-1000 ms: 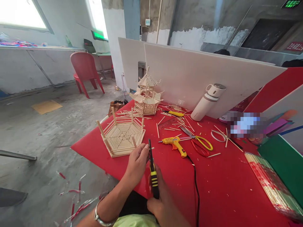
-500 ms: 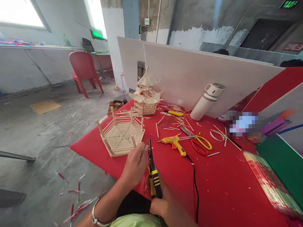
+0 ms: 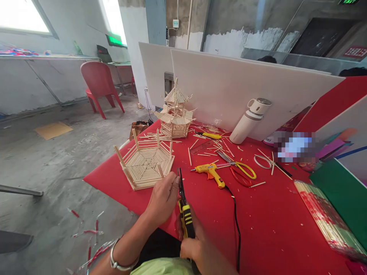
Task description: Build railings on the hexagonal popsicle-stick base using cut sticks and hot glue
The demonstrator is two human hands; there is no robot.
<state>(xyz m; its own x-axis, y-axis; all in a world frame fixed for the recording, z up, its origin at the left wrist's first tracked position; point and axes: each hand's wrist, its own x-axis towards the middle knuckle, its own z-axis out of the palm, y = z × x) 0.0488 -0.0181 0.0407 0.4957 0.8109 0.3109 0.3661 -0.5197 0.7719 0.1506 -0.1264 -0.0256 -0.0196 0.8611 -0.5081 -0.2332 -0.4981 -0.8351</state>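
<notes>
My right hand [image 3: 196, 248] is wrapped round the black-and-yellow handles of a pair of pliers [image 3: 187, 219], its dark jaws pointing up and away from me. Beside the jaws, my left hand [image 3: 164, 194] is closed in a pinch; what sits between its fingertips is hidden. A pale bit of stick [image 3: 183, 179] shows just right of the jaws, but I cannot tell whether it is held. Just beyond my left hand stands a six-sided base of wooden sticks [image 3: 147, 164] with short upright posts.
A stick pagoda [image 3: 175, 114] stands at the back. On the red table [image 3: 266, 229] lie a yellow glue gun [image 3: 210, 172] with its cord, scissors [image 3: 243, 170], a utility knife [image 3: 211, 136] and loose sticks. A white flask [image 3: 250, 121] and packed sticks [image 3: 327, 217] are to the right.
The pliers' handles spread apart between the first and second frames, then came slightly closer together. My left hand stays pinched by the jaws. The whole view has shifted a little.
</notes>
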